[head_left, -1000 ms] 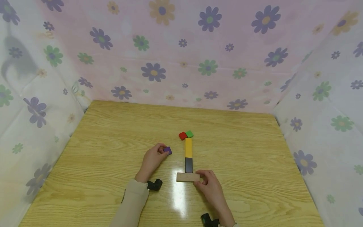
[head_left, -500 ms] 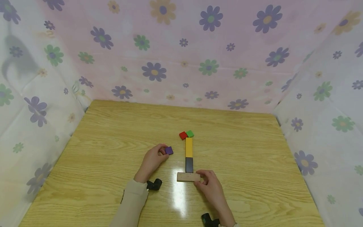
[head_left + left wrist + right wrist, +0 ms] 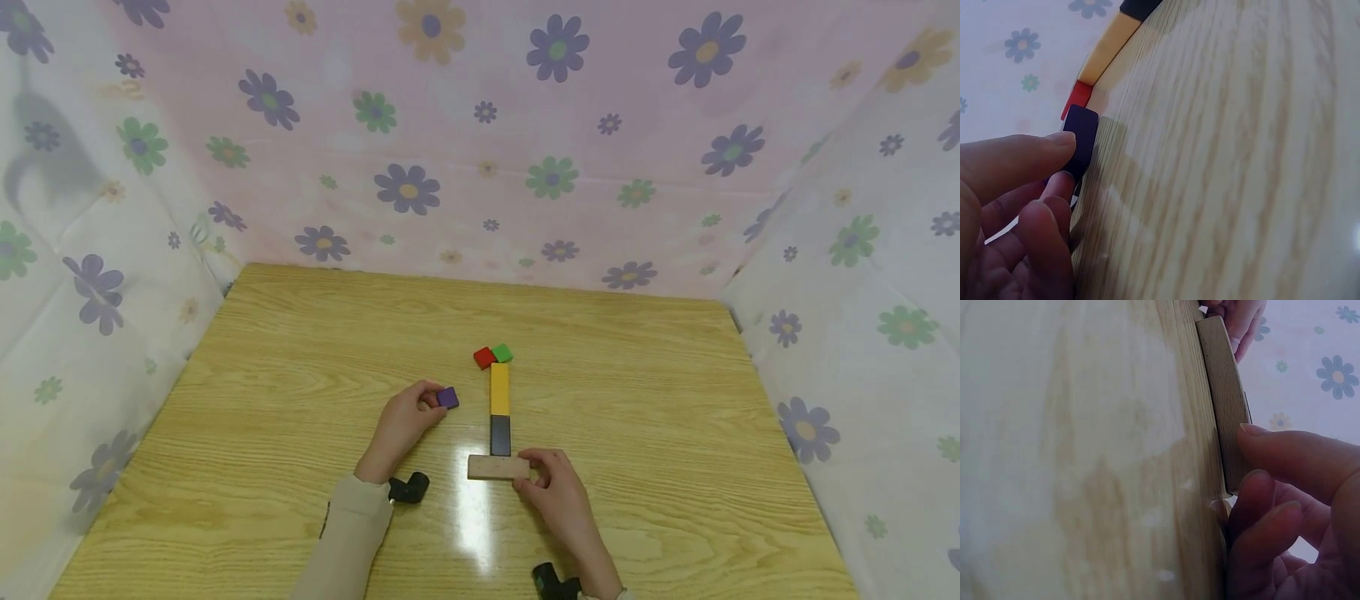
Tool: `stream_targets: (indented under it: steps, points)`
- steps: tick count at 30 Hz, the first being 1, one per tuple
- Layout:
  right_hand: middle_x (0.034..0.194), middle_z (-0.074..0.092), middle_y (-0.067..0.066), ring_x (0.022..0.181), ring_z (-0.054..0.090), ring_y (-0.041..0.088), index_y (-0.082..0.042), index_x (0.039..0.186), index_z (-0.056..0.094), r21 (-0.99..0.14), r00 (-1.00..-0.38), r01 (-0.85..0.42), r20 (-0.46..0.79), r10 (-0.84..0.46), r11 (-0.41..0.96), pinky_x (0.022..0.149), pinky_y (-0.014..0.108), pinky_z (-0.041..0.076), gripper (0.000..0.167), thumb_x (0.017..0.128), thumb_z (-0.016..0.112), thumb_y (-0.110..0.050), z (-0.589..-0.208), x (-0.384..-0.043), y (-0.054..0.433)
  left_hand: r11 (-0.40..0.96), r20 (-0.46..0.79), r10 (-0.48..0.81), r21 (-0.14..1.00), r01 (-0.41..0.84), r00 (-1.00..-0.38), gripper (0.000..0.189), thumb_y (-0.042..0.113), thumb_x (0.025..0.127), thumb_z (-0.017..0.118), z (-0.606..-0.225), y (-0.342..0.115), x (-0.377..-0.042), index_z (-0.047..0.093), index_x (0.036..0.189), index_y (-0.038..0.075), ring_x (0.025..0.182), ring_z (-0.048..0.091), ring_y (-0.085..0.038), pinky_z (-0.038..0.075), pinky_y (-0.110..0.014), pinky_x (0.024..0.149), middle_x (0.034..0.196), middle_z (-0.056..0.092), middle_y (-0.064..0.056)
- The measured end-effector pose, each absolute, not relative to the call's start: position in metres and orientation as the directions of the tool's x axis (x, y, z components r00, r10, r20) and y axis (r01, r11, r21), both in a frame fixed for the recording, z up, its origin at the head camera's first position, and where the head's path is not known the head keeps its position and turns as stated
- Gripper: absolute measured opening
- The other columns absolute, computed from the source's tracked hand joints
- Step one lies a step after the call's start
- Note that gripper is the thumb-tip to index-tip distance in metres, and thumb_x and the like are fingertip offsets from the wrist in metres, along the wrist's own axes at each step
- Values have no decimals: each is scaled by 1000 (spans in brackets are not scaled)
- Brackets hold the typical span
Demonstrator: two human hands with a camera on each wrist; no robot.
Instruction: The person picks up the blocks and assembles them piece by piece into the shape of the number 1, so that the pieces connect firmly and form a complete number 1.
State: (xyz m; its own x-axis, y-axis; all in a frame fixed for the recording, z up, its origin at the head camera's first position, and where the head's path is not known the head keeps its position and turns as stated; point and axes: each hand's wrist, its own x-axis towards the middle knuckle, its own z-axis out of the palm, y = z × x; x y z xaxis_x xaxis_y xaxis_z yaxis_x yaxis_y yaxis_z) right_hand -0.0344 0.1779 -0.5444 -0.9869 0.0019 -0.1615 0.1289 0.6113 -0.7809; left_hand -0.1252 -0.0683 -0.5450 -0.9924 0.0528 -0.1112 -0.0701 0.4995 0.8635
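My left hand (image 3: 403, 426) pinches a small purple block (image 3: 447, 397) between thumb and fingers, left of a row of blocks; it looks nearly black in the left wrist view. With thumb and fingers, my right hand (image 3: 557, 493) grips the right end of a plain wooden block (image 3: 491, 467), which lies crosswise on the table. A black block (image 3: 500, 436) meets its far side. Beyond that, in line, comes a yellow block (image 3: 499, 389). At the far end of the yellow one lie a red block (image 3: 483, 357) and a green block (image 3: 502, 353), turned at angles and touching.
The blocks lie on a wood-grain table (image 3: 637, 375). Flower-patterned cloth (image 3: 480, 150) hangs behind it and along both sides. Black camera mounts sit at the left wrist (image 3: 409, 487) and the right wrist (image 3: 553, 582).
The purple block in my left hand has shifted very slightly to the right. My right hand and the other blocks have stayed in place.
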Motion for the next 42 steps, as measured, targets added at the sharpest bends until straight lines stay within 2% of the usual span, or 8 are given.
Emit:
stream_targets:
  steps: [9, 21, 42]
  points:
    - [93, 50, -6, 63, 45, 11, -25, 105, 61, -782, -987, 133, -161, 8, 609, 54, 23, 36, 34, 73, 73, -23, -543, -35, 176, 538, -74, 39, 842, -42, -996, 28, 19, 76, 70, -544, -67, -126, 62, 102, 14, 63, 49, -12, 38, -29, 59, 77, 57, 4]
    - [94, 51, -7, 63, 45, 10, -27, 104, 61, -780, -987, 138, -162, 17, 611, 53, 23, 36, 35, 72, 74, -23, -545, -35, 178, 601, -72, 28, 798, -41, -997, 29, 25, 76, 69, -547, -61, -130, 62, 104, 17, 63, 50, -9, 38, -28, 60, 77, 57, 9]
    - [93, 50, -7, 63, 45, 9, -26, 105, 61, -775, -986, 140, -164, 17, 616, 53, 23, 36, 35, 72, 73, -24, -544, -35, 177, 623, -71, 5, 780, -53, -997, 32, 26, 78, 67, -542, -55, -137, 62, 107, 15, 68, 52, -9, 39, -29, 63, 77, 60, 9]
